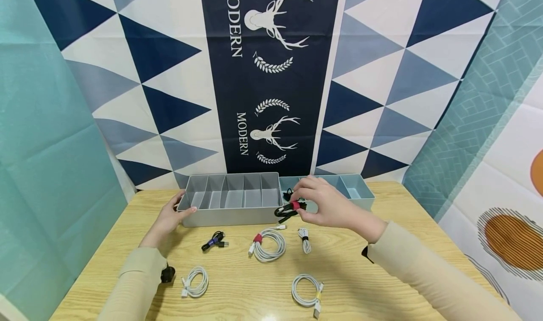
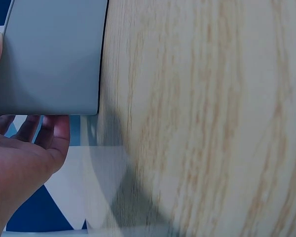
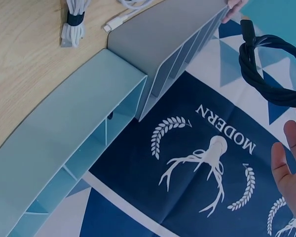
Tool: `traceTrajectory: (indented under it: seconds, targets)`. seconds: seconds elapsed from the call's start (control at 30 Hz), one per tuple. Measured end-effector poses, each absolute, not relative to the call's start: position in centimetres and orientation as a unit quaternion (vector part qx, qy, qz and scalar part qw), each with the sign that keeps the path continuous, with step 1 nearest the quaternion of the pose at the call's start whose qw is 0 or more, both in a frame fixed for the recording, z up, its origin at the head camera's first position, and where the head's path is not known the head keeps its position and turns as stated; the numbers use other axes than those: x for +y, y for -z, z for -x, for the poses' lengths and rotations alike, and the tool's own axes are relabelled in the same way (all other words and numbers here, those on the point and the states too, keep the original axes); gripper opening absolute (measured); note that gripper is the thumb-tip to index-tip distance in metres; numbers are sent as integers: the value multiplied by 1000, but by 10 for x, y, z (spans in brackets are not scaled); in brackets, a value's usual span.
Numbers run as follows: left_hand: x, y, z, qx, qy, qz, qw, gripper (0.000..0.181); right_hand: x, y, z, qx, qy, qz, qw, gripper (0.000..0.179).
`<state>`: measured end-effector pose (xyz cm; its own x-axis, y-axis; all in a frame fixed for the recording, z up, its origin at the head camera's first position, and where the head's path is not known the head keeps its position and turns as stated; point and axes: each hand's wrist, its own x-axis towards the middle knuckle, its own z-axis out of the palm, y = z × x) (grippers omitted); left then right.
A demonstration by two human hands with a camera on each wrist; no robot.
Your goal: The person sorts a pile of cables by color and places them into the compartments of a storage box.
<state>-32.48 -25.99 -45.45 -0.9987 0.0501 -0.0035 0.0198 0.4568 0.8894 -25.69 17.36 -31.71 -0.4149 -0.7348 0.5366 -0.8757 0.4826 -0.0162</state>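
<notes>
My right hand (image 1: 324, 201) pinches a coiled black cable (image 1: 285, 211) with a red strap, above the front edge near where the two boxes meet. In the right wrist view the cable's dark loop (image 3: 259, 84) hangs from the fingertips. A blue divided box (image 1: 360, 202) stands behind that hand, with another black cable (image 1: 288, 195) in its left compartment. My left hand (image 1: 167, 217) grips the left end of a grey divided box (image 1: 233, 217), thumb at the front and fingers round the end. The left wrist view shows the fingers against the grey end wall (image 2: 52, 59).
Tied cables lie on the wooden table (image 1: 237, 292): a black one with a purple strap (image 1: 217, 238), a white coil with a red strap (image 1: 271, 252), a white bundle (image 1: 304, 241), and white coils at front left (image 1: 203, 283) and front right (image 1: 297, 297). A patterned cloth (image 1: 178, 99) hangs behind.
</notes>
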Motion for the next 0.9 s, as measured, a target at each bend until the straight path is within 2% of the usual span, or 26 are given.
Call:
traceTrajectory:
  seconds: [0.63, 0.9]
  targets:
    - [-261, 454, 326, 848, -529, -14, 25, 88, 198, 305, 264, -835, -168, -456, 259, 19]
    - [-262, 453, 325, 852, -523, -16, 22, 91, 205, 302, 266, -830, -179, -444, 287, 20]
